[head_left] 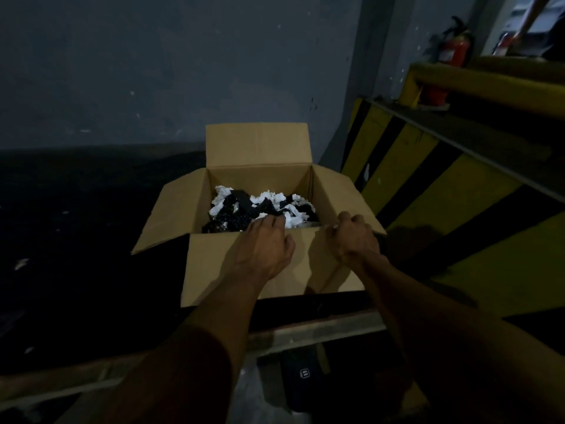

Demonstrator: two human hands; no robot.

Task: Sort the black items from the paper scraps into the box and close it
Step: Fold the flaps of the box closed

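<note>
The cardboard box (244,264) sits open on a dark table (76,240) in a dim room, its four flaps spread: the far flap stands upright against the grey wall (153,71) behind the box, the side flaps angle outward, and the near flap hangs down the box's front face. Inside the box, black items (241,209) with a dotted surface lie mixed with crumpled white paper scraps (269,198), the heap covering the box's floor as far as can be seen.

Two bare forearms reach in from the near side of the box. The left hand (264,249) rests over the box's near rim, fingers curled forward and down toward the contents; whether it grips anything cannot be told, as the fingertips are hidden. The right hand (354,237) is closed into a loose fist at the box's near right corner, where the right flap meets the rim; a sliver of white shows at its fingers, though what it is cannot be made out.

To the right of the box runs a yellow-and-black striped barrier (428,185), and beyond the box's far right a red fire extinguisher (455,50) stands by the wall. A few pale flecks (21,263) lie on the table to the left of the box.
</note>
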